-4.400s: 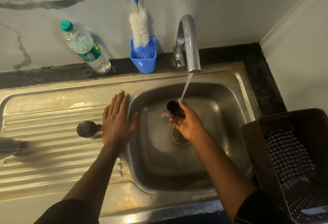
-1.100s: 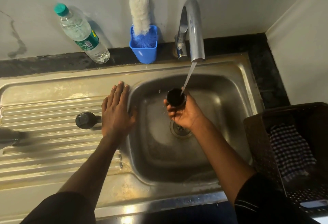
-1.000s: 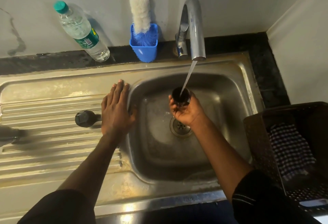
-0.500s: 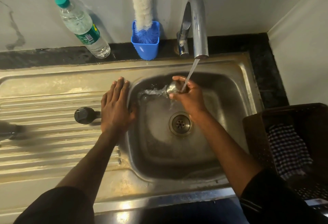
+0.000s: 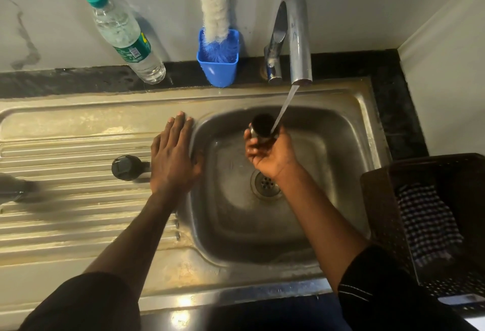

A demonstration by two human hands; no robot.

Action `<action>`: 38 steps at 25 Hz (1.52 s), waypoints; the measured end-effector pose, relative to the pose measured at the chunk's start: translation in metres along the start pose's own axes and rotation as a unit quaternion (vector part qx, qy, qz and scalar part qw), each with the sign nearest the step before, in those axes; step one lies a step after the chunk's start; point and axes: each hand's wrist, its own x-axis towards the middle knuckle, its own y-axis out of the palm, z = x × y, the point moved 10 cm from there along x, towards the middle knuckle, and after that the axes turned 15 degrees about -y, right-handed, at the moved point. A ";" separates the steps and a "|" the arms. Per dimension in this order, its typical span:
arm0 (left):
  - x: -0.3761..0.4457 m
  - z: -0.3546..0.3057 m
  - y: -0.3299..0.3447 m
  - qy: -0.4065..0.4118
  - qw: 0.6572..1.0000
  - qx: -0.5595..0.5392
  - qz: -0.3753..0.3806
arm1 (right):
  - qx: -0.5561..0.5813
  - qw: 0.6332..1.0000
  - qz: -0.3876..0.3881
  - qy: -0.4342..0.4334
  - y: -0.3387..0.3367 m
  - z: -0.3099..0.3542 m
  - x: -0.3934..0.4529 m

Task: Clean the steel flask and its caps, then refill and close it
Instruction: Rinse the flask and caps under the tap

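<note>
Under tap (image 5: 296,42), cap (image 5: 262,126) between fingers (image 5: 249,141)

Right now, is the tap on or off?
On. A stream of water runs from the tap spout into the open mouth of the cup-shaped cap that the right hand holds over the sink.

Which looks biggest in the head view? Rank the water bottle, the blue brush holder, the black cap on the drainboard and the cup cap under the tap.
1. water bottle
2. blue brush holder
3. black cap and cup cap in the right hand: alike, the cup cap partly hidden, so unranked.
</note>
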 end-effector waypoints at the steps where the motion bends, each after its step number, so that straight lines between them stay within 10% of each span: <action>1: 0.000 0.000 0.001 0.000 1.000 -0.002 0.003 | -0.058 0.998 -0.014 0.011 -0.012 -0.005 -0.002; 21: -0.004 -0.004 -0.004 0.006 1.000 -0.009 0.001 | -0.196 0.977 -0.075 -0.044 -0.046 0.023 0.001; 26: -0.003 -0.003 -0.004 0.006 1.000 -0.008 0.003 | -0.504 0.791 0.032 -0.344 -0.023 0.075 -0.012; 30: -0.001 -0.001 -0.001 0.007 1.000 0.001 0.005 | -0.092 0.975 0.005 -0.204 -0.029 0.053 -0.004; 34: -0.001 -0.001 -0.003 0.008 1.000 -0.003 -0.001 | 0.071 0.996 -0.030 -0.035 -0.007 0.014 -0.002; 38: -0.002 -0.002 -0.003 0.005 1.000 -0.005 0.004 | -0.127 0.989 -0.072 0.016 -0.027 0.003 -0.014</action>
